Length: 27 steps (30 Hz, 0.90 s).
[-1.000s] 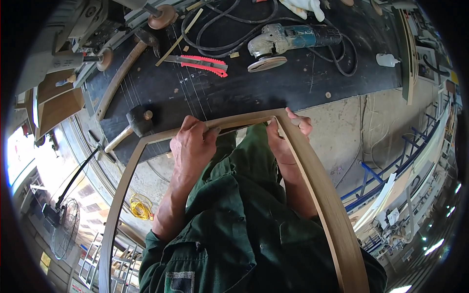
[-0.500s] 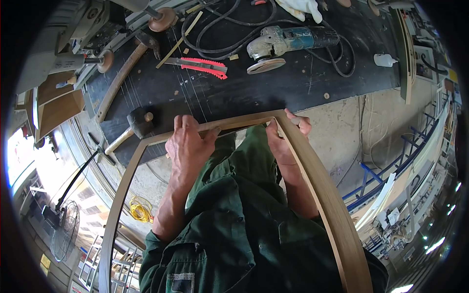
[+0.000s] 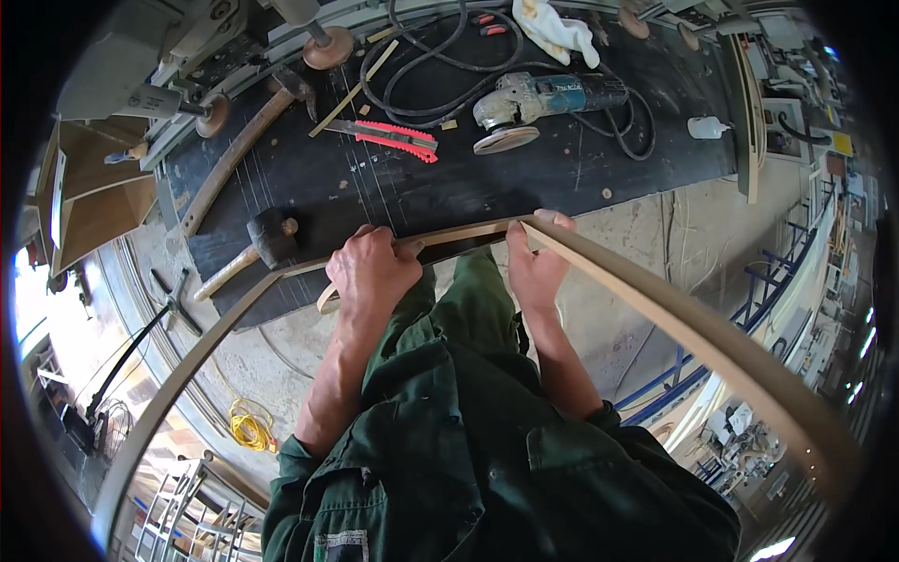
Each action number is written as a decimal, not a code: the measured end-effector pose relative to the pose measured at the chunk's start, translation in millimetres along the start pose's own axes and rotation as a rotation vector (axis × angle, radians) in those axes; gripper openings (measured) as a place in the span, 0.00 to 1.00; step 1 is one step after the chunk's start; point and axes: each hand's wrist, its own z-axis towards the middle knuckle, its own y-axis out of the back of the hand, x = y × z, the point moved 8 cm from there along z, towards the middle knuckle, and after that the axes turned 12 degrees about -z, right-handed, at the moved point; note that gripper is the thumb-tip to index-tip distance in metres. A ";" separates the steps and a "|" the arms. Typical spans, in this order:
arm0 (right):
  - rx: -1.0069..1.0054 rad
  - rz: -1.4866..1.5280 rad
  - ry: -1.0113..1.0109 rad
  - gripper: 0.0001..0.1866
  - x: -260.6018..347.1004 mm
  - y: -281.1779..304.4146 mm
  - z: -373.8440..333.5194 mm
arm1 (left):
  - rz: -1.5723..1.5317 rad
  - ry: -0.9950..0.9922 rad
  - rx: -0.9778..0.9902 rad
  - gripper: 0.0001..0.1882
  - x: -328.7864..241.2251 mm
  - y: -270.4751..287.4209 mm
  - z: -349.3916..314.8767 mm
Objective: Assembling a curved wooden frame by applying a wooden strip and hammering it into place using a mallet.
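Note:
A three-sided wooden frame (image 3: 688,323) spans in front of me, its short crosspiece at the bench edge and its two long sides running back past my body. My left hand (image 3: 373,273) is closed around the crosspiece, left of its middle. At the right corner my right hand (image 3: 537,267) grips the frame, with the thumb inside and fingers over the outer face. A black-headed mallet (image 3: 273,240) lies just beyond the left corner. Farther off on the dark bench are a red utility knife (image 3: 397,140) and an angle grinder (image 3: 564,97).
A claw hammer (image 3: 234,161) lies at the bench's left. Black cord (image 3: 384,80) loops near a white glove (image 3: 558,36). A small white bottle (image 3: 707,127) stands toward the right end. Yellow cable (image 3: 251,426) is coiled on the concrete floor, and blue metal racking (image 3: 674,373) stands right.
Both long sides of the frame now splay wider in view, the right one swinging out to the right and looking raised toward me. Both hands keep their grip; the whole view has shifted slightly.

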 end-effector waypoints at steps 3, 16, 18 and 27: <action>-0.014 0.134 -0.113 0.26 -3.7 -10.8 -8.2 | 0.008 -0.041 -0.021 0.11 -2.3 -2.8 0.9; -0.024 0.430 -0.217 0.52 32.4 -23.1 -18.4 | 0.014 -0.082 -0.087 0.19 -4.7 0.7 -0.5; -0.060 0.419 -0.226 0.49 24.8 -23.4 -18.0 | 0.013 -0.075 -0.086 0.19 -3.2 0.9 1.1; -0.202 0.585 -0.371 0.24 -22.0 -30.4 -18.1 | -0.010 -0.047 -0.074 0.19 -3.4 4.8 1.0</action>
